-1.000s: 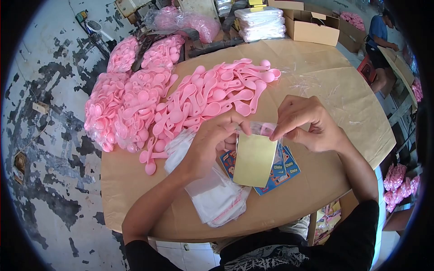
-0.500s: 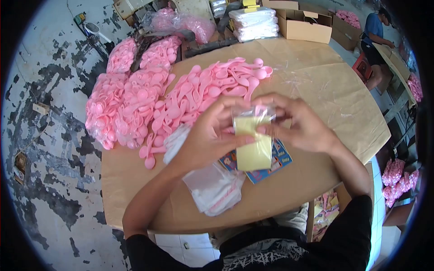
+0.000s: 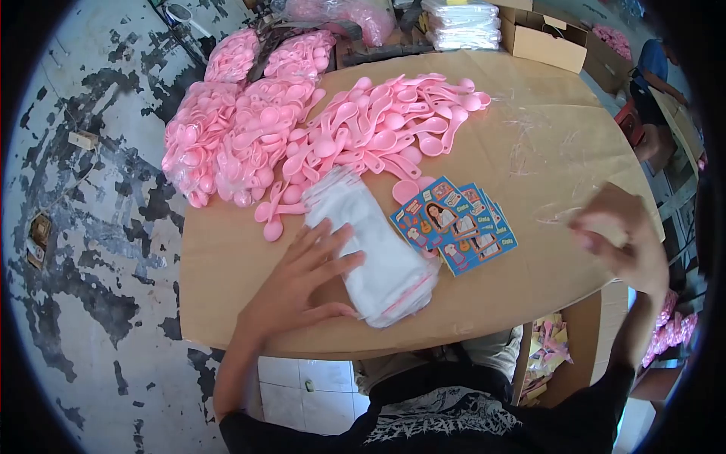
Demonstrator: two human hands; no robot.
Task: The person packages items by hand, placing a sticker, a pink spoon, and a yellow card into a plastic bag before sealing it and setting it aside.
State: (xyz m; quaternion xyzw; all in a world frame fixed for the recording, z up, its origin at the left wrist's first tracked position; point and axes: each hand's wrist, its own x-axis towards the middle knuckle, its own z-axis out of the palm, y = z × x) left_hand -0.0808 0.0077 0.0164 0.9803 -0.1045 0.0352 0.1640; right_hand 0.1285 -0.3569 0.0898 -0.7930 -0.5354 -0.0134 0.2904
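Left hand [image 3: 302, 284]: my fingers spread wide, flat on the near end of the bags [image 3: 378, 250].
Right hand [image 3: 620, 242]: blurred at the right edge of the table [image 3: 544, 151]; grip I cannot tell.
Cards [image 3: 454, 223]: blue, just right of the bags; print too small to read.
Spoons [image 3: 340, 136]: pink heap, far left.

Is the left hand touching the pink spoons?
No, the left hand lies spread on the stack of clear bags, while the pink spoons lie apart, beyond it.

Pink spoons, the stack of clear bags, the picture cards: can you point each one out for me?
pink spoons [image 3: 370, 129]: head view, middle of the loose pile.
stack of clear bags [image 3: 386, 250]: head view, bare top of the stack.
picture cards [image 3: 454, 225]: head view, middle of the fanned set.
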